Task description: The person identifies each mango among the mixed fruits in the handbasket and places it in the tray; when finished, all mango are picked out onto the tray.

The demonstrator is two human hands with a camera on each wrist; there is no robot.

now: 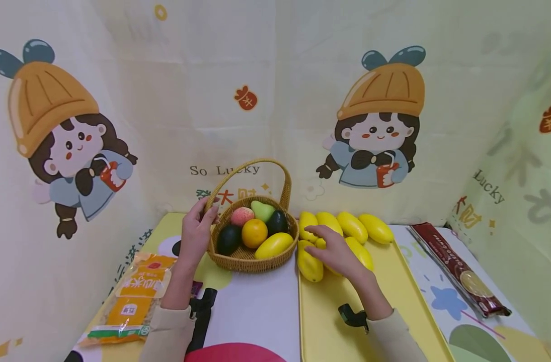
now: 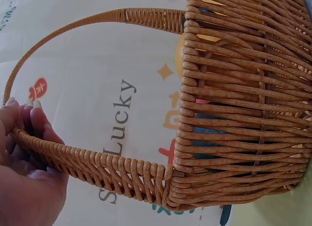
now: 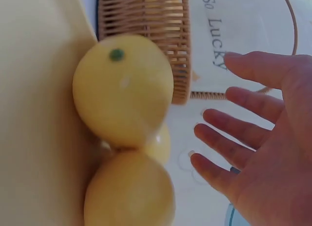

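A brown wicker basket (image 1: 252, 265) stands on the table with a peach (image 1: 242, 216), a green pear (image 1: 261, 210), an orange (image 1: 254, 233), two dark avocados (image 1: 229, 240) and a yellow mango (image 1: 273, 246) in it. My left hand (image 1: 195, 234) grips the left side of its arched handle (image 2: 92, 162), the fingers bent around the wicker. Beside the basket, several yellow mangoes (image 1: 310, 261) lie heaped at the far end of a yellow tray (image 1: 361, 311). My right hand (image 1: 336, 250) hovers over them with fingers spread and holds nothing; the right wrist view shows its bare palm.
An orange food bag (image 1: 132, 301) lies at the left, partly behind my left forearm. To the right of the tray lies a long dark-red packet (image 1: 456, 266). A printed cloth backdrop (image 1: 298, 100) rises close behind the basket and tray.
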